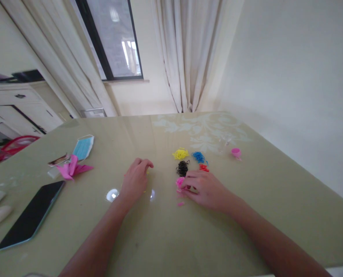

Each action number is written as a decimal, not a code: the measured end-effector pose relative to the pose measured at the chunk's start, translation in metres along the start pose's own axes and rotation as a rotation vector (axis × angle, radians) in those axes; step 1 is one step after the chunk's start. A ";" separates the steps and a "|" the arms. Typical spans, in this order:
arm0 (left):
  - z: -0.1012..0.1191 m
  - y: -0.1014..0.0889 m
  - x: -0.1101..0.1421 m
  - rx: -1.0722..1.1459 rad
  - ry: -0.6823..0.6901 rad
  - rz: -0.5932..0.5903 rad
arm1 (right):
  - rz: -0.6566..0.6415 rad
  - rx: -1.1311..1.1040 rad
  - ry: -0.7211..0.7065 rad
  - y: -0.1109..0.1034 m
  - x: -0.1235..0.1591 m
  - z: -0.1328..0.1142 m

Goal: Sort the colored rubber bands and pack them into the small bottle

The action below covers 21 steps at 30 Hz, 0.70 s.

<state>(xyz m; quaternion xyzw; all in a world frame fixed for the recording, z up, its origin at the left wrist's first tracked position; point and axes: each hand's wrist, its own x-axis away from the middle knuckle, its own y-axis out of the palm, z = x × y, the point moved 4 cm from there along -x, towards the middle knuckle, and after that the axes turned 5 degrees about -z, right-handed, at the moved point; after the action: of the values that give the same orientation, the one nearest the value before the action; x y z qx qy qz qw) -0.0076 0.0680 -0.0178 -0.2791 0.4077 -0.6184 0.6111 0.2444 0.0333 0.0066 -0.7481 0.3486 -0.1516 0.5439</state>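
Right hand (206, 189) at the pink pile (179, 182), left hand (135, 179) well apart.
The pile lay just beside the black pile (182, 168); from where I stood, I couldn't tell whether either hand gripped anything.

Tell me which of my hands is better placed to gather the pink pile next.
Probably your right hand: its fingertips are at the edge of the pink pile, while your left hand is well off to the left, clearly apart from it.
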 end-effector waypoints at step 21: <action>0.053 0.021 0.020 1.023 -0.014 -0.252 | 0.444 -0.168 0.008 -0.006 0.002 -0.015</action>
<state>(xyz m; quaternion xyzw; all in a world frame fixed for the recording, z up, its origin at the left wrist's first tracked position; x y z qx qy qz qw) 0.0459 0.0412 -0.0113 0.0038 0.0129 -0.8051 0.5930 0.2389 0.0227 0.0170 -0.6952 0.5181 -0.0014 0.4983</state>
